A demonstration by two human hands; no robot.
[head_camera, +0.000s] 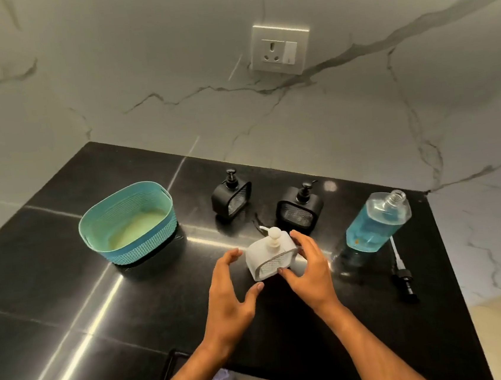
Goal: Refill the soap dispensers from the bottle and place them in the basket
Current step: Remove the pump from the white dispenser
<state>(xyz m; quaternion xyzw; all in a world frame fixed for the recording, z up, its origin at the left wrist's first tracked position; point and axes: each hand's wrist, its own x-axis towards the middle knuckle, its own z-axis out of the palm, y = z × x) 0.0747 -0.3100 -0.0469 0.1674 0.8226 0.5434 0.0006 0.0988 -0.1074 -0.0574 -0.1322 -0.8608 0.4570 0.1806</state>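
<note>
A white soap dispenser (268, 256) with its pump on stands on the black counter between my hands. My right hand (306, 264) touches its right side, thumb on the front corner and fingers behind it. My left hand (230, 288) is cupped just left of it, fingers apart, not touching. Two black dispensers (232, 198) (299, 208) stand behind with their pumps on. The refill bottle (376, 223), uncapped and holding blue liquid, stands at the right. Its black pump (403, 276) lies on the counter beside it. The teal basket (127, 223) sits at the left with nothing in it.
The black counter (101, 313) ends at a marble wall behind and drops off at the right and near edges. A wall socket (280, 49) sits above the dispensers.
</note>
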